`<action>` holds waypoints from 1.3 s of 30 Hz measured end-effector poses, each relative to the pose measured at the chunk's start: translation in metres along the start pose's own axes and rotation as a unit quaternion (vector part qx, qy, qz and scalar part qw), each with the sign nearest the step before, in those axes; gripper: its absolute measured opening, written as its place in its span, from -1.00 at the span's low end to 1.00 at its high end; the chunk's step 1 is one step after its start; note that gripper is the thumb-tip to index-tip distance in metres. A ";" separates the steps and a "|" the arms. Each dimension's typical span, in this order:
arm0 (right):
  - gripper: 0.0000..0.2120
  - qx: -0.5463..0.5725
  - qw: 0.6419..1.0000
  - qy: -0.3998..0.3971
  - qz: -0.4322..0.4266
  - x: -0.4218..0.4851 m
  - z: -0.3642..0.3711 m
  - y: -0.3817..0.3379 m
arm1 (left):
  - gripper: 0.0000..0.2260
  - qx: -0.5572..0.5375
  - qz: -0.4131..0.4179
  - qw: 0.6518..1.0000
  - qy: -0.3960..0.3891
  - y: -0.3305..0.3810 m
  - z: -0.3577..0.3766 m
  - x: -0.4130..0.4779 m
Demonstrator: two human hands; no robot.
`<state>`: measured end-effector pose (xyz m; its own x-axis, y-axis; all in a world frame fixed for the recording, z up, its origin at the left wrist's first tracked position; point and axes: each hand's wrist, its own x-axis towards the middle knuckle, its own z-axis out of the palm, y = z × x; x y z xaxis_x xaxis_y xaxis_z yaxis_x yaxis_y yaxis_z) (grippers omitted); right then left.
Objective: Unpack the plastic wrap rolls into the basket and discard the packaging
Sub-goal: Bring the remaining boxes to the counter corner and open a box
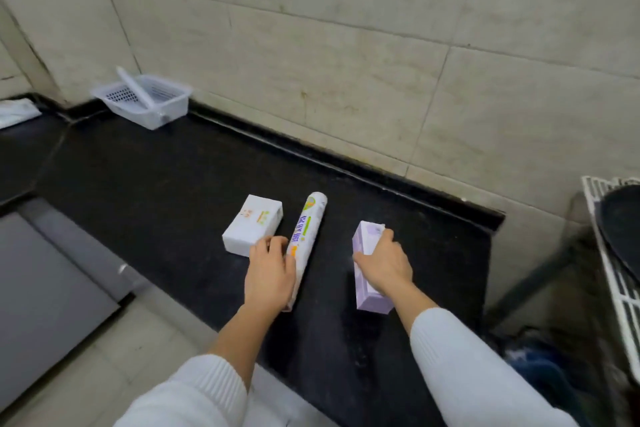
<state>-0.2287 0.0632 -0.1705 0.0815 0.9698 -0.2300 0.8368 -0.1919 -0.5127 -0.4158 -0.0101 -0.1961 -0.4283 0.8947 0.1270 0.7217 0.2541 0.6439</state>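
A printed plastic wrap roll (308, 222) lies on the black counter (156, 191), pointing away from me. My left hand (268, 274) rests on its near end, fingers curled against it. To the left sits a white box (251, 224), untouched. My right hand (384, 263) lies on top of a long purple box (367, 243), fingers wrapped over its far part. A white plastic basket (145, 102) with a raised handle stands far off at the back left against the wall; no roll shows inside it.
Tiled wall runs behind the counter. A white wire rack (609, 253) holding a dark pan (623, 222) stands at the right. A grey cabinet front (45, 288) lies at the lower left. A white cloth (17, 111) sits at the far left.
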 end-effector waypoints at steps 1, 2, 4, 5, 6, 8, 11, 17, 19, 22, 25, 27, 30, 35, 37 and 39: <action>-0.25 -0.002 1.000 0.001 0.012 0.000 0.015 -0.006 | -0.73 0.005 -0.007 1.000 -0.008 -0.020 -0.005 0.005; -0.25 -0.003 1.000 0.001 0.025 -0.001 0.028 -0.011 | -0.73 0.016 -0.012 1.000 -0.021 -0.040 -0.009 0.009; -0.25 -0.008 0.999 0.009 0.052 0.000 0.051 -0.021 | -0.72 0.040 -0.017 0.998 -0.052 -0.078 -0.014 0.015; -0.25 -0.009 0.998 0.015 0.065 0.000 0.060 -0.025 | -0.71 0.047 -0.016 0.996 -0.070 -0.095 -0.015 0.018; -0.25 -0.009 0.997 0.021 0.080 0.000 0.067 -0.028 | -0.69 0.053 -0.014 0.995 -0.088 -0.110 -0.016 0.021; -0.22 -0.011 0.994 0.031 0.106 -0.001 0.080 -0.034 | -0.65 0.066 -0.006 0.991 -0.120 -0.130 -0.015 0.027; -0.18 -0.020 0.990 0.035 0.133 -0.005 0.094 -0.040 | -0.63 0.075 0.008 0.985 -0.154 -0.147 -0.008 0.033; -0.25 -0.119 0.982 0.118 0.087 -0.002 0.099 -0.059 | -0.58 0.124 0.029 0.979 -0.159 -0.163 0.004 0.030; -0.32 -0.109 0.984 0.140 0.019 0.003 0.098 -0.071 | -0.58 0.121 0.029 0.979 -0.160 -0.166 0.006 0.029; -0.40 -0.071 0.990 0.107 -0.056 0.011 0.104 -0.089 | -0.55 0.097 0.034 0.979 -0.174 -0.171 0.003 0.030; -0.42 -0.058 0.996 0.053 -0.034 0.019 0.119 -0.105 | -0.46 -0.021 -0.036 0.991 -0.124 -0.163 -0.007 0.037; -0.41 -0.072 0.997 0.035 0.014 0.023 0.129 -0.109 | -0.38 -0.085 -0.096 0.990 -0.055 -0.150 -0.012 0.048; -0.37 -0.050 0.996 -0.005 0.073 0.029 0.140 -0.106 | -0.27 -0.059 -0.083 0.994 -0.039 -0.127 -0.011 0.070; -0.39 0.019 0.991 -0.053 0.118 0.047 0.150 -0.097 | -0.11 0.048 -0.071 0.989 -0.124 -0.102 0.013 0.101; -0.43 0.049 0.988 -0.061 0.130 0.054 0.150 -0.097 | -0.11 0.066 -0.092 0.986 -0.122 -0.102 0.017 0.111; -0.45 0.055 0.986 -0.065 0.142 0.059 0.151 -0.100 | -0.14 0.041 -0.099 0.988 -0.115 -0.107 0.014 0.119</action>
<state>-0.3893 0.1171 -0.2582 0.2285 0.8479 -0.4784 0.7263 -0.4757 -0.4962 -0.5363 0.0741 -0.2605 -0.4380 0.8817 -0.1753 0.6822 0.4530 0.5739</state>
